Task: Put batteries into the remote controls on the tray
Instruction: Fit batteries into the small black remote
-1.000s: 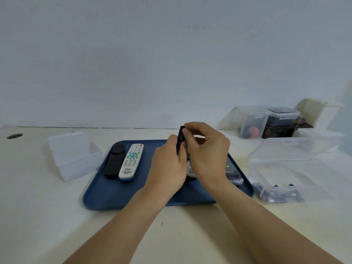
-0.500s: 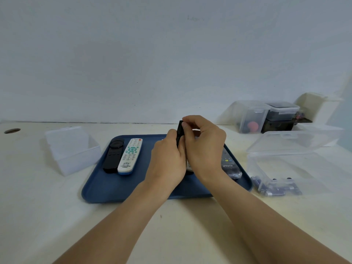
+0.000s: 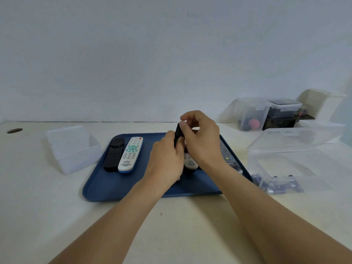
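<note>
Table: a pale table [image 3: 38, 216] fills the foreground, with both bare forearms reaching over it from the near edge.
Tray: a blue tray [image 3: 114, 189] lies flat on the table, straight ahead.
Left hand: the left hand [image 3: 166, 161] is above the middle of the tray, fingers curled round the lower part of a black remote [image 3: 178, 135].
Right hand: the right hand [image 3: 202, 140] is just beside the left and touching it, thumb and curled fingers pinching the upper end of the black remote.
Held remote: it stands nearly upright between the two hands, lifted off the tray; only a narrow strip shows, so the battery bay cannot be seen.
Beneath the hands: a grey remote [image 3: 189, 161] lies on the tray, partly covered.
Tray left: a black flat remote [image 3: 114, 154] and a white remote [image 3: 131, 154] lie side by side, touching.
Tray right: a dark remote [image 3: 228, 159] lies along the right rim, behind the right wrist.
Batteries: the batteries [image 3: 276, 185] lie in an open clear box [image 3: 297, 161] just right of the tray.
Left side: an empty-looking clear box [image 3: 73, 147] sits near the tray's left edge.
Far right: lidded containers [image 3: 266, 113] stand against the wall.
</note>
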Motion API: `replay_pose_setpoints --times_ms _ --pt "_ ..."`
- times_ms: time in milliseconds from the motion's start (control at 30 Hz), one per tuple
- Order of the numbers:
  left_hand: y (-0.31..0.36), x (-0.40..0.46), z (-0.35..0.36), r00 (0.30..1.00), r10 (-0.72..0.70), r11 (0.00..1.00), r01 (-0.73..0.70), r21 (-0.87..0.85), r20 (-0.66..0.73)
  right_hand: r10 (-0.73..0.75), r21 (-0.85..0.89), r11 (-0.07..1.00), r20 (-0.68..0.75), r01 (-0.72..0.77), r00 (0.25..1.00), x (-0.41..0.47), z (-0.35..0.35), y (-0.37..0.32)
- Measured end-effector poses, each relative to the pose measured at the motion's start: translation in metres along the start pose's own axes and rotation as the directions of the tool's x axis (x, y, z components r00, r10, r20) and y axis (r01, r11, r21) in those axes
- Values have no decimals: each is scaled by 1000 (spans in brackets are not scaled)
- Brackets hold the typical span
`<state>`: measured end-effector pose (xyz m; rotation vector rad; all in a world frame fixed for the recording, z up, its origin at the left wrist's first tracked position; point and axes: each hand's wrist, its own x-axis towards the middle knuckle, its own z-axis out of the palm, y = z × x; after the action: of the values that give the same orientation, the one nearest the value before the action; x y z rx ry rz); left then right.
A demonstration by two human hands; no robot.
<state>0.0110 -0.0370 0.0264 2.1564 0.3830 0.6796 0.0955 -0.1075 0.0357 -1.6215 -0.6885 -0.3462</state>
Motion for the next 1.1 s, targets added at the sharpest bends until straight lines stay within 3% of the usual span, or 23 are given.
replay_pose_setpoints --times_ms 267,367,433,533,633,700,800,867,933,967,1000,1100 --pt "1 1 0 999 32 999 -33 -36 -34 3 101 995 -51 2 999 -2 -8 -8" --pt "3 -1 0 997 61 998 -63 -31 -55 136 275 955 -83 -108 987 -1 -11 -12" --pt "5 -1 -1 999 37 995 -40 -88 -37 364 567 774 -32 -283 931 4 -13 -15" --pt "9 1 -4 987 -142 914 157 -374 69 579 839 312 204 -445 790 13 -20 -13" --pt "11 6 -12 943 -254 716 334 -613 217 613 869 -19 401 -495 680 19 -25 -8" --pt "9 8 -18 922 -265 665 387 -639 283 627 808 -77 495 -584 602 18 -25 -6" --pt "7 10 -25 890 -267 658 448 -605 369 648 663 66 539 -746 538 16 -26 -3" --pt "4 12 -31 866 -274 668 485 -565 419 665 539 301 472 -786 578 18 -26 -4" --pt "1 15 -39 828 -282 667 532 -522 484 606 266 674 334 -689 722 19 -30 -4" --pt "-1 16 -44 810 -275 673 547 -498 519 522 139 800 316 -583 792 19 -31 -6" --pt "-2 17 -49 790 -262 683 558 -471 555 436 79 868 352 -491 828 17 -31 -7" --pt "-5 19 -58 737 -233 642 607 -469 635 281 108 924 460 -368 842 10 -30 -10"
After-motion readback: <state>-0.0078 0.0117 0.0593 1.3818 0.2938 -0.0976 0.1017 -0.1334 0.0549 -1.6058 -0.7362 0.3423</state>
